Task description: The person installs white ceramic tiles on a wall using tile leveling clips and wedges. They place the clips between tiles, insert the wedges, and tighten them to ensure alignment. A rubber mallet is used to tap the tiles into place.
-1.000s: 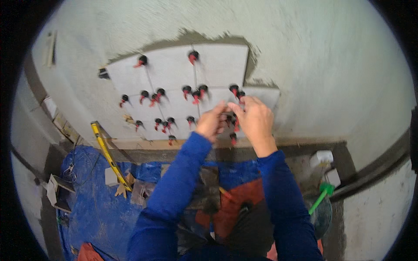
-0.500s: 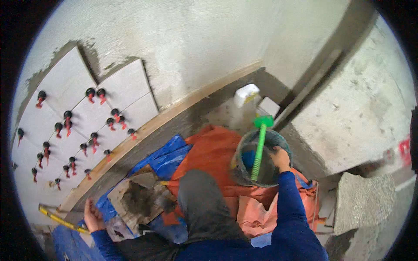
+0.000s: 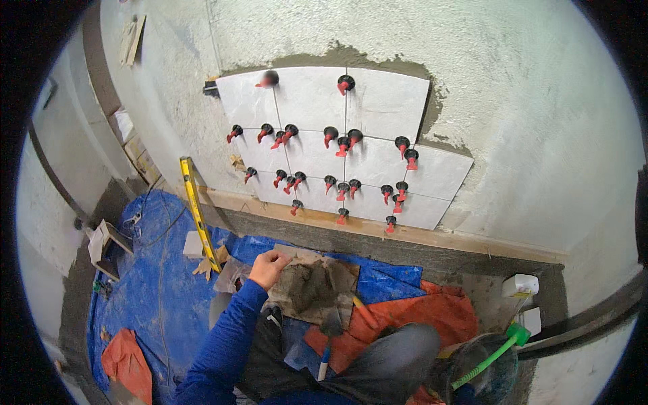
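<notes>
My left hand (image 3: pixel 268 268) is closed, fingers curled together, above the left edge of a board (image 3: pixel 345 287). Whatever it may hold is hidden. A heap of grey mortar (image 3: pixel 307 285) sits on the board. In front of it lies a trowel (image 3: pixel 324 361) with a blue-and-white handle, and beside it an orange-handled tool (image 3: pixel 365 312). My right hand is out of sight. A dark bucket (image 3: pixel 505 374) at the lower right holds a green long-handled tool (image 3: pixel 489 360). White tiles (image 3: pixel 385 108) with several black-and-red levelling clips (image 3: pixel 345 84) cover part of the wall.
A yellow spirit level (image 3: pixel 192 202) leans near the wall on the left. Blue tarp (image 3: pixel 145 270) covers the floor; orange sheeting (image 3: pixel 439 307) lies by my knee. A white container (image 3: pixel 520 285) stands at the right corner. A wooden strip (image 3: pixel 432 234) runs beneath the tiles.
My view has swung left, so the tiles now stand central and the bucket lower right. My right hand, earlier at the bucket's rim, has left view. My left hand's fingers have closed near the mortar.
</notes>
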`<move>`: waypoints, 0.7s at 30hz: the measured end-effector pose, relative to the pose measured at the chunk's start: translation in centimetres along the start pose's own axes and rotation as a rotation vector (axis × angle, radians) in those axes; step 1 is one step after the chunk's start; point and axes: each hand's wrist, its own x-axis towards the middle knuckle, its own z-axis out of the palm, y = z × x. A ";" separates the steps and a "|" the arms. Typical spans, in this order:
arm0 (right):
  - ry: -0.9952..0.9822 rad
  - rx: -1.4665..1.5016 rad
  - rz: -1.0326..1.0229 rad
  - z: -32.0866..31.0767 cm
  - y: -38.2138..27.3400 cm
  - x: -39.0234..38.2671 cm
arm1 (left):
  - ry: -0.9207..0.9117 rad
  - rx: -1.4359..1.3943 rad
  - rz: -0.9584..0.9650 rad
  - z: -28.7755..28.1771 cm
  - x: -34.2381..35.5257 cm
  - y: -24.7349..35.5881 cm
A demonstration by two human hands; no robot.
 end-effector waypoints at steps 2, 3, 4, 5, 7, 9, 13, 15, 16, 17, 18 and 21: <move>0.003 -0.028 0.004 0.4 0.3 -0.2 | -0.049 -0.026 -0.016 0.2 -0.5 0.1; 0.003 -0.037 0.004 0.5 0.4 -0.3 | -0.079 -0.048 0.008 0.2 -0.7 0.1; 0.005 -0.045 0.002 0.6 0.6 -0.5 | -0.075 -0.013 -0.016 0.2 -0.9 -0.1; 0.010 -0.052 0.000 0.6 0.7 -0.6 | -0.075 0.007 -0.007 0.3 -1.0 -0.3; 0.025 -0.068 -0.008 1.0 1.1 -1.3 | -0.083 0.021 0.025 0.3 -0.7 -0.8; 0.052 -0.086 -0.022 1.3 1.9 -2.1 | -0.102 0.005 0.054 0.5 -0.3 -1.7; 0.083 -0.040 -0.033 2.8 3.7 -4.5 | -0.030 0.199 0.092 0.5 0.6 -2.6; 0.069 -0.174 0.004 3.3 4.0 -5.7 | -0.015 0.144 0.097 0.8 0.2 -2.4; 0.090 -0.118 0.005 3.3 4.0 -6.2 | 0.017 0.189 0.205 0.9 -0.2 -2.2; 0.049 -0.122 0.098 3.3 3.8 -6.9 | 0.045 0.230 0.274 1.0 -0.7 -1.8; 0.194 -0.072 0.063 3.3 3.3 -7.2 | 0.077 0.271 0.345 1.2 -1.2 -1.5; 0.215 -0.117 0.222 1.8 1.8 -8.1 | 0.090 0.274 0.365 2.4 -2.6 -1.1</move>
